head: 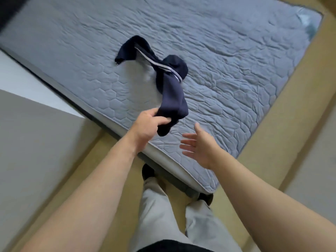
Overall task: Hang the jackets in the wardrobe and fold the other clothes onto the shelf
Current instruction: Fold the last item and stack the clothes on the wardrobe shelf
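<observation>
A dark navy garment (170, 88) with white stripes stretches over the grey quilted mattress (236, 70). My left hand (149, 124) grips its near end and lifts it off the bed; the far end trails up and to the left, partly in the air. To the right and a little nearer, my right hand (198, 144) is held out with fingers spread and the palm facing left, holding nothing. It is a short way from the garment and does not touch it.
The mattress corner points at my legs (163, 206) and dark shoes on a tan floor (272, 124). A grey wall or panel (36, 142) stands at the left. A dark object sits at the top left edge.
</observation>
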